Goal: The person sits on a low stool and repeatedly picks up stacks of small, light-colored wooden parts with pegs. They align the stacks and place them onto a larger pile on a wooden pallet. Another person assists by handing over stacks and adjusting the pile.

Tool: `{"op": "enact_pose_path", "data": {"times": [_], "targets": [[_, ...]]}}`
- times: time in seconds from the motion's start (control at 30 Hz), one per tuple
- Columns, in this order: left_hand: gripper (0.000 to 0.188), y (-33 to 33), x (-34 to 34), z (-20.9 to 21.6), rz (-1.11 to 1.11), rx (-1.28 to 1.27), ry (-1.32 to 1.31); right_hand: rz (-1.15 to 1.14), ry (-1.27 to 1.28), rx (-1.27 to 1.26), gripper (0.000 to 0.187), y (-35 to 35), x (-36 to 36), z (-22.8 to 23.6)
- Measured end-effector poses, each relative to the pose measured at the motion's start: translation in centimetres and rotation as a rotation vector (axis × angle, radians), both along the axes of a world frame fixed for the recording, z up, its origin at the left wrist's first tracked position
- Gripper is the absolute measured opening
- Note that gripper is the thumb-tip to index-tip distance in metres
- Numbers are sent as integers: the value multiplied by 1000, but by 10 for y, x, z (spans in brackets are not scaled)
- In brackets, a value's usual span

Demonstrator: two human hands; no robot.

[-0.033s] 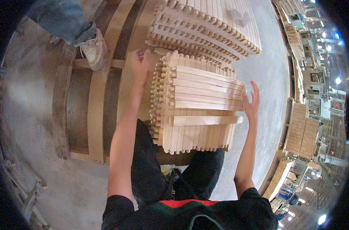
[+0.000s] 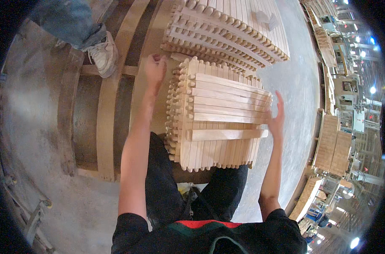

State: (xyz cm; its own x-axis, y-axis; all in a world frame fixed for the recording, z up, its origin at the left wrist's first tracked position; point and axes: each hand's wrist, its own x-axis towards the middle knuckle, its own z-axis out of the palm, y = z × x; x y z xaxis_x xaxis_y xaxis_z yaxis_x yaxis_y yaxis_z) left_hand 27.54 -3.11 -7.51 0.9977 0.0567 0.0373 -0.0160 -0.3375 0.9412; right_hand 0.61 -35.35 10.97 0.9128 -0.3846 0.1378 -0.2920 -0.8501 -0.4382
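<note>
A stack of pale wooden slats with rounded ends (image 2: 220,154) stands before my knees, its layers laid crosswise. On its top several slats (image 2: 226,99) lie side by side, and a single slat (image 2: 228,134) lies apart, nearer to me. My left hand (image 2: 155,67) hovers to the left of the stack's far corner, fingers curled in, with no slat showing in it. At the right ends of the top slats is my right hand (image 2: 277,116), thumb and fingers apart. It is close to the slat ends; whether it touches them I cannot tell.
A larger slat stack (image 2: 226,31) stands just beyond, with a crumpled grey-white thing (image 2: 266,20) on it. A wooden pallet (image 2: 105,122) lies at left, where another person's shoe (image 2: 103,55) rests. More wood piles (image 2: 327,142) stand far right.
My right hand has dropped slightly toward me beside the slat ends. My left hand stays nearly in place, with its fingers still curled.
</note>
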Motion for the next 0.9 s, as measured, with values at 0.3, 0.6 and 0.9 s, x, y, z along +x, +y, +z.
{"op": "enact_pose_path", "data": {"times": [0.3, 0.6, 0.9], "targets": [[62, -77, 52, -52, -104, 329, 227, 83, 38, -245, 64, 31, -4, -24], [54, -68, 61, -52, -389, -56, 50, 102, 19, -265, 62, 30, -1, -20], [39, 17, 8, 94, -241, 1, -261, 57, 18, -281, 65, 29, -12, -21]]}}
